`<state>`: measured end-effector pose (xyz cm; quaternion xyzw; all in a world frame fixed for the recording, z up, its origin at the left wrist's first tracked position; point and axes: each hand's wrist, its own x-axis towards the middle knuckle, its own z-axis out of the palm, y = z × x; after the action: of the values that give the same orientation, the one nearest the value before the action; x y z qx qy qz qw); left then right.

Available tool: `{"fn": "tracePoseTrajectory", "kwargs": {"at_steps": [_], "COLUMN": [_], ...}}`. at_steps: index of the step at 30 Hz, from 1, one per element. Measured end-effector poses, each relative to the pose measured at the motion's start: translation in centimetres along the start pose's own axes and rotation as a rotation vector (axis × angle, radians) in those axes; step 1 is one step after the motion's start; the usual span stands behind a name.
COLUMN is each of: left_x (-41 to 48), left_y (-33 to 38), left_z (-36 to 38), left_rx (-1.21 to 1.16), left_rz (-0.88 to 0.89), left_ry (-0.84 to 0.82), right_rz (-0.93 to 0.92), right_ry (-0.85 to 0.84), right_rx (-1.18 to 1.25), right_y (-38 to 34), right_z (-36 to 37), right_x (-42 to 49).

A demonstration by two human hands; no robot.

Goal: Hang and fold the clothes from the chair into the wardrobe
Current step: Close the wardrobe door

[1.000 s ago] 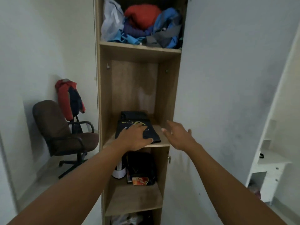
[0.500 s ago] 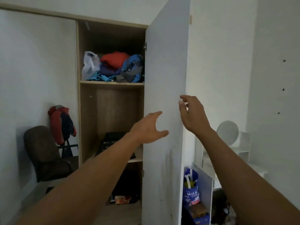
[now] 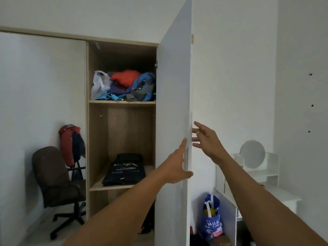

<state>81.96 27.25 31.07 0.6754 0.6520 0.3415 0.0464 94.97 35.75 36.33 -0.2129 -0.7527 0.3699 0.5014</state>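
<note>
The wardrobe (image 3: 122, 103) stands open, its white door (image 3: 174, 86) swung out toward me. My left hand (image 3: 175, 166) lies flat on the door's inner face near its edge, fingers straight. My right hand (image 3: 204, 139) is at the door's free edge, fingers spread and touching it. A folded black shirt (image 3: 124, 172) with white print lies on the middle shelf. A pile of red, blue and grey clothes (image 3: 127, 86) fills the upper shelf. The brown office chair (image 3: 53, 176) stands at the left with a red and dark garment (image 3: 71, 142) hanging on its back.
A white dressing table (image 3: 266, 176) with a round mirror stands at the right. A blue bag (image 3: 211, 221) sits on the floor beside the door. The wardrobe's left door (image 3: 42, 103) is closed. A white plastic bag (image 3: 99, 84) sits on the upper shelf.
My hands left the folded black shirt on the shelf and came to the door. The view rose and pulled back. My left hand now lies flat on the door and my right fingers have spread.
</note>
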Motion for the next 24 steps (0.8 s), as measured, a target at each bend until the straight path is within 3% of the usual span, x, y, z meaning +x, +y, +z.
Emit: {"fn": "tracePoseTrajectory", "kwargs": {"at_steps": [6, 15, 19, 24], "left_x": [-2.2, -7.4, -8.6, -7.7], "left_y": [-3.9, -12.9, -17.0, -23.2], "left_z": [-2.5, -10.6, -14.3, -18.8], "left_rx": [0.118, 0.305, 0.600, 0.901], "left_rz": [0.032, -0.061, -0.095, -0.102], "left_ry": [0.207, 0.323, 0.394, 0.408], "right_rz": [-0.123, -0.423, -0.440, -0.471], "right_ry": [-0.119, -0.276, -0.350, -0.277], "right_rx": [-0.028, -0.291, -0.357, -0.575], "right_y": [-1.7, -1.3, 0.6, 2.5], "right_z": [4.8, 17.3, 23.6, 31.0], "right_x": [0.0, 3.7, 6.1, 9.6]}}
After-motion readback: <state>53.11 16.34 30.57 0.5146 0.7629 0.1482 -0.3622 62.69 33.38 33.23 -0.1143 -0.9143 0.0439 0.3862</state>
